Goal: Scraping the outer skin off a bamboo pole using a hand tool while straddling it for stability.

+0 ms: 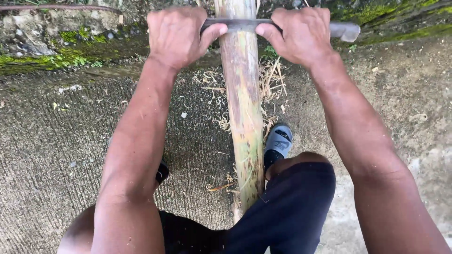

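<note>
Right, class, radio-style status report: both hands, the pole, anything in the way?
Left hand and right hand shut on blade, either side of pole. Bamboo pole runs between the legs. Shavings on concrete; nothing blocking.

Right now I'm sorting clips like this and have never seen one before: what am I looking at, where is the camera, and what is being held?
There is no machine here. The single picture comes from a camera worn on a person's head, looking down at their own arms and legs. The left hand and the right hand each grip one end of a long metal blade, laid crosswise over a bamboo pole. The pole runs away from the person, its near end passing between the knees, above dark shorts. Below is rough concrete ground with thin shavings scattered beside the pole. One foot wears a grey slide sandal. Mossy stones line the far edge.
</note>
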